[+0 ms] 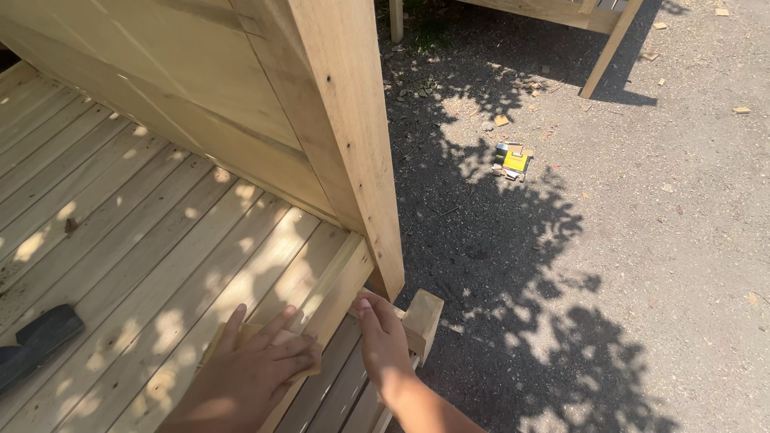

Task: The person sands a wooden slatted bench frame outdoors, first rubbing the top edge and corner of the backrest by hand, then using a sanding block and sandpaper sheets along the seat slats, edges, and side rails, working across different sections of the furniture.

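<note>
My left hand (255,359) lies flat, fingers spread, on a small pale wood piece (309,365) that rests on the plank deck (128,240). My right hand (383,337) reaches forward with fingers bent, its tips touching the end of a narrow wooden rail (341,285) at the foot of an upright wooden post (353,136). A short wooden block (423,315) juts out just right of that hand at the deck's corner.
A slanted wooden panel (192,88) rises behind the post. A dark tool handle (36,341) lies on the deck at the left. On the gravel ground (642,240) sits a small yellow box (513,160). Another timber frame (601,32) stands at the top right.
</note>
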A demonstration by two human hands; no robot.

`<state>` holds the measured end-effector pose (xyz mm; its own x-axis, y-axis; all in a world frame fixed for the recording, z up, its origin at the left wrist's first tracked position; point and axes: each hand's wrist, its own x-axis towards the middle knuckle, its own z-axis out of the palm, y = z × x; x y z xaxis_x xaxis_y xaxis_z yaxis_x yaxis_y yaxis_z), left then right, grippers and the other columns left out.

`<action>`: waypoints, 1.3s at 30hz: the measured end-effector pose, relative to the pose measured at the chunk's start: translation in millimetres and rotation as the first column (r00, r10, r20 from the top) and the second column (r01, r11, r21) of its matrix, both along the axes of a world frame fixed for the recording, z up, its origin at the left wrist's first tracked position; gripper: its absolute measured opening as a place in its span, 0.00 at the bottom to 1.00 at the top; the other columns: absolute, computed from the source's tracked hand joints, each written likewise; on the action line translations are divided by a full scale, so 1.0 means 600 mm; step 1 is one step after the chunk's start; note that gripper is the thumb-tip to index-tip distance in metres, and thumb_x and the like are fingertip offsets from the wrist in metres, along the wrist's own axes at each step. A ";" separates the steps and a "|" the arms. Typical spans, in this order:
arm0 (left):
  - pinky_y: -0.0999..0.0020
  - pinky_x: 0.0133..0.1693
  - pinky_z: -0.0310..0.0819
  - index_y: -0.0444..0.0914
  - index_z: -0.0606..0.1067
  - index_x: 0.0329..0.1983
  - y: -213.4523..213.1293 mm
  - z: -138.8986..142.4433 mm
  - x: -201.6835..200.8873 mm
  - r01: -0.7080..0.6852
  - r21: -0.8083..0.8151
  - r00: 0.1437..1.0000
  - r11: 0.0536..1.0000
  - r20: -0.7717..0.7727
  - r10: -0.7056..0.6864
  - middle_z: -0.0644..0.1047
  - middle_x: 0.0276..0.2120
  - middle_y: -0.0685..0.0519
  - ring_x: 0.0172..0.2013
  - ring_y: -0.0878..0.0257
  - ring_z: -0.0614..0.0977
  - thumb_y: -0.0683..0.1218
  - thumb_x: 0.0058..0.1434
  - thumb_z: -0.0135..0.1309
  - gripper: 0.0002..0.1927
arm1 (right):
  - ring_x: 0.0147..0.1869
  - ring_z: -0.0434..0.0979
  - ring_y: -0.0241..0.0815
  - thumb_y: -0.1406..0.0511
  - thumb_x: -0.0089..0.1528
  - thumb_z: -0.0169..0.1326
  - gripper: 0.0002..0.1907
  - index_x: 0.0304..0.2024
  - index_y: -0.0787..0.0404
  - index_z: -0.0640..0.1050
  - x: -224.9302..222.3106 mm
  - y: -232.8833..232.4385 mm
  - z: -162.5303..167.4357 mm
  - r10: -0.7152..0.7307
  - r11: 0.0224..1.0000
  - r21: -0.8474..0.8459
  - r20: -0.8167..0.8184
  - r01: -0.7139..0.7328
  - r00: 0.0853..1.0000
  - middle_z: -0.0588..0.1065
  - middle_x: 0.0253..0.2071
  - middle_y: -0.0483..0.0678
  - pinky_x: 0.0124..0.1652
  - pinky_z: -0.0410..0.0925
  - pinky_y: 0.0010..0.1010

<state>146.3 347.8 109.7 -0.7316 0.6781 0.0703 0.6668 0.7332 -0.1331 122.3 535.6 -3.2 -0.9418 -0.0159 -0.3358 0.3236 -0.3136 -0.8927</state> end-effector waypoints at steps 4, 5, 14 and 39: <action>0.53 0.46 0.83 0.44 0.84 0.56 -0.028 0.081 -0.027 -0.796 0.296 0.564 0.528 0.681 0.468 0.84 0.38 0.50 0.38 0.55 0.87 0.54 0.71 0.52 0.18 | 0.68 0.71 0.46 0.50 0.70 0.39 0.30 0.65 0.63 0.69 0.024 -0.045 0.036 -0.033 0.996 -0.081 -0.158 0.021 0.987 0.75 0.60 0.55 0.67 0.62 0.39; 0.57 0.40 0.82 0.39 0.83 0.50 -0.021 0.090 -0.043 -0.818 0.433 0.559 0.379 0.755 0.342 0.84 0.33 0.49 0.33 0.58 0.85 0.54 0.69 0.52 0.18 | 0.68 0.71 0.46 0.49 0.70 0.39 0.31 0.66 0.63 0.68 0.033 -0.054 0.041 -0.033 0.997 -0.079 -0.240 0.014 0.970 0.74 0.60 0.55 0.67 0.62 0.40; 0.66 0.44 0.79 0.34 0.79 0.50 -0.019 0.003 -0.013 -0.827 0.501 0.543 -0.255 0.596 -0.591 0.84 0.41 0.51 0.39 0.64 0.84 0.49 0.67 0.53 0.16 | 0.73 0.51 0.52 0.51 0.73 0.45 0.37 0.76 0.65 0.53 0.173 -0.194 -0.003 -0.087 0.953 -0.302 -0.282 -0.003 0.956 0.57 0.73 0.60 0.65 0.51 0.45; 0.50 0.63 0.58 0.46 0.74 0.64 -0.180 -0.179 -0.068 -0.283 0.517 0.934 0.808 -0.044 0.355 0.71 0.66 0.52 0.68 0.50 0.66 0.56 0.65 0.48 0.25 | 0.74 0.62 0.46 0.51 0.72 0.34 0.32 0.74 0.58 0.59 -0.024 -0.276 -0.011 -0.466 0.848 -0.162 0.226 0.504 0.856 0.65 0.72 0.52 0.68 0.57 0.36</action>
<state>105.5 239.8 2.1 -0.8596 0.2556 0.4424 0.3865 0.8916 0.2358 108.1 369.9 -10.0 -0.7747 0.3403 -0.5329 0.2225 -0.6422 -0.7336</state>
